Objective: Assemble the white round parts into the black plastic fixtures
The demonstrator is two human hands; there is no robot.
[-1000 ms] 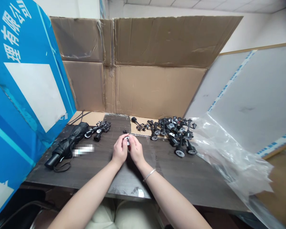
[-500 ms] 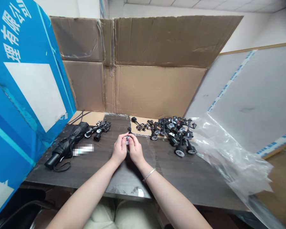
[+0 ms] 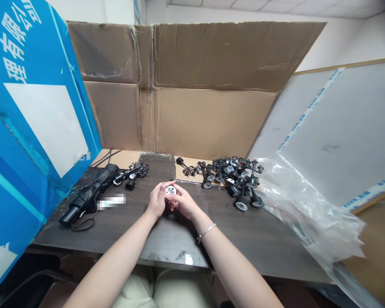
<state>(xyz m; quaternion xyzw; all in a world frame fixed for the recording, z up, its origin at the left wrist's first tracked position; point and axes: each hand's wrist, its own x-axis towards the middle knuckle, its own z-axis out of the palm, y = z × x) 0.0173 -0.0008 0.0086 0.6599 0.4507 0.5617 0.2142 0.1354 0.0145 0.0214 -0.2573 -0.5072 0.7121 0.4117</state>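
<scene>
Both my hands meet over the middle of the dark table [image 3: 115,226]. My left hand [image 3: 156,200] and my right hand [image 3: 183,202] pinch one small black part with a round white face [image 3: 170,191] between their fingertips. The right palm is turned upward under it, and a thin bracelet sits on that wrist. A pile of similar black parts with white ends [image 3: 234,177] lies to the right of my hands. A few more black parts [image 3: 131,173] lie to the left.
A folded black umbrella [image 3: 90,194] lies at the left. A blue box [image 3: 28,107] stands on the left, a cardboard wall [image 3: 192,94] behind, a grey board [image 3: 340,132] on the right. Crumpled clear plastic [image 3: 304,205] spreads along the right side.
My right hand has rolled palm-up and dropped its wrist toward the table. The small part's white face now points up. The left hand stayed in place.
</scene>
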